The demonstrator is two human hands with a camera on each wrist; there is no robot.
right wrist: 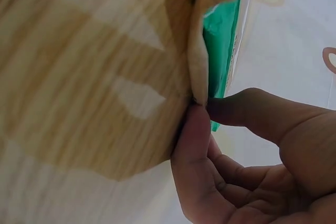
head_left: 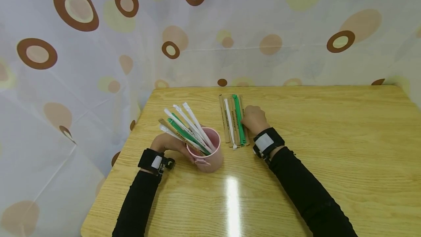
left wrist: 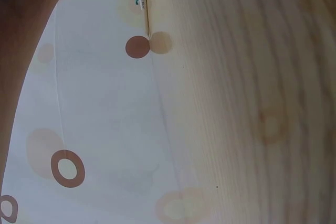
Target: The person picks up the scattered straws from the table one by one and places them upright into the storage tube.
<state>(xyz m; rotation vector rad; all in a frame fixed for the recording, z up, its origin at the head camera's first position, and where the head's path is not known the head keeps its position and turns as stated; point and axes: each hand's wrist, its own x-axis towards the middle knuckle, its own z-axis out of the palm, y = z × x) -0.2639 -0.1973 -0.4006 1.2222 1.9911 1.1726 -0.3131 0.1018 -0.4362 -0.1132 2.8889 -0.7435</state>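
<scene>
My left hand (head_left: 169, 143) grips the pink cup (head_left: 213, 162) from its left side, with part of the fingers hidden behind it. Several paper-wrapped straws (head_left: 192, 131), white, green and brown, lean leftward out of the cup. To the cup's right, a row of wrapped straws lies side by side on the table, with a white straw (head_left: 228, 118) and a green straw (head_left: 239, 120) among brown ones. At the row's right end my right hand (head_left: 254, 120) pinches a brown wrapped straw (right wrist: 198, 72) between thumb and finger, right beside the green one.
The wooden table (head_left: 329, 138) reaches far to the right of both hands. A patterned curtain (head_left: 246, 61) hangs along its back and left edges. Black straps with small cameras sit on both wrists.
</scene>
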